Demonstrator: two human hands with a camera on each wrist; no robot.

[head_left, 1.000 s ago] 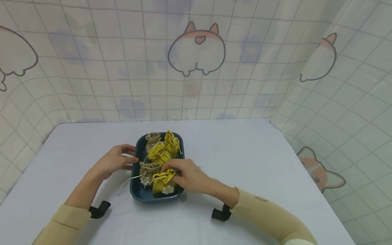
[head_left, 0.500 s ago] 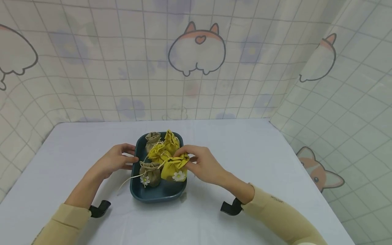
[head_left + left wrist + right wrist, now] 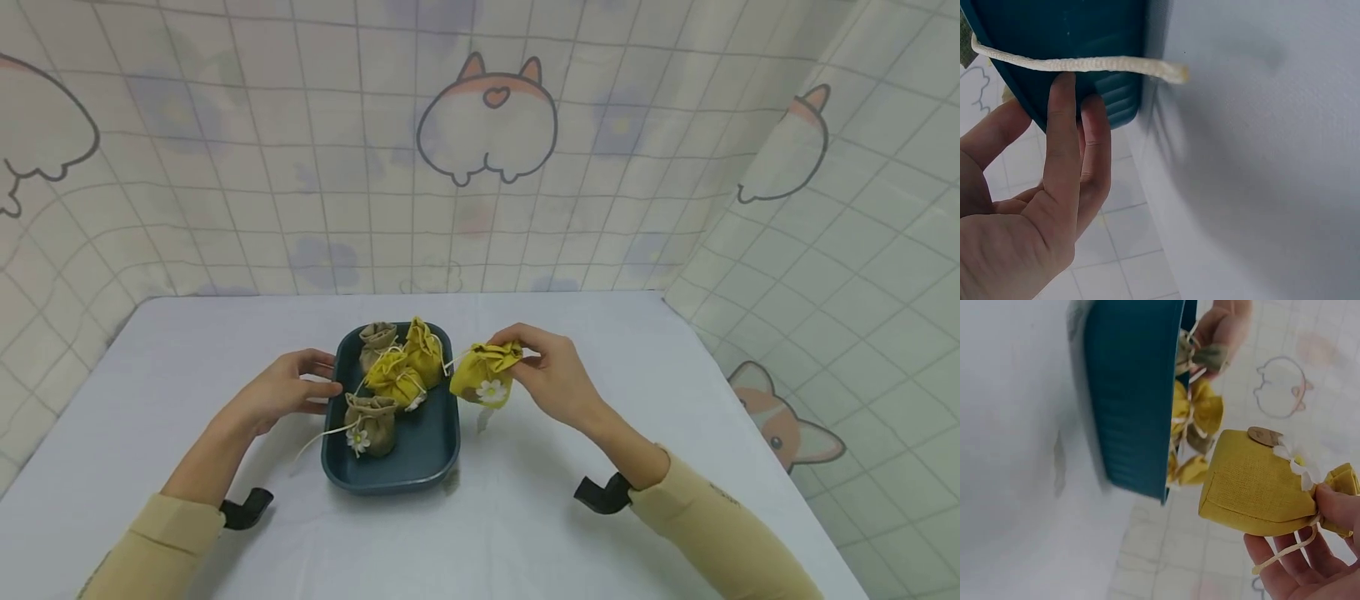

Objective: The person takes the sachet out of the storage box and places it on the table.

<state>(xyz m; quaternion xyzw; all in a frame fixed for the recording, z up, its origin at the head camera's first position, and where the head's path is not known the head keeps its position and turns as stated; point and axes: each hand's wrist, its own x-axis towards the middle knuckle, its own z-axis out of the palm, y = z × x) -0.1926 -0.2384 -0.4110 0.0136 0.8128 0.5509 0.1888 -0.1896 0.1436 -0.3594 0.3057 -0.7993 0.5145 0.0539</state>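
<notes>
My right hand [image 3: 558, 379] pinches a yellow drawstring pouch [image 3: 480, 379] by its gathered neck, just right of the dark teal tray [image 3: 420, 475]. A white flower and a brown tag show on that pouch [image 3: 1254, 487] in the right wrist view. With fairly straight fingers, my left hand [image 3: 281, 392] touches the tray's left side; the left wrist view has its fingertips against the outer wall [image 3: 1104, 94]. Inside the tray sit two yellow pouches, one at the back right [image 3: 422, 354] and one in the middle [image 3: 390, 377], plus beige pouches at the back left [image 3: 377, 343] and front left [image 3: 375, 429].
A pale cord [image 3: 322, 435] from the front beige pouch hangs over the tray's left rim. The tray stands on a white-covered table [image 3: 600, 350]. Behind and to the right hangs a checked curtain [image 3: 637, 167] with cartoon dogs.
My right hand has lifted the yellow pouch from the tray's front right and carried it right, past the rim. The left hand stays at the tray's left side.
</notes>
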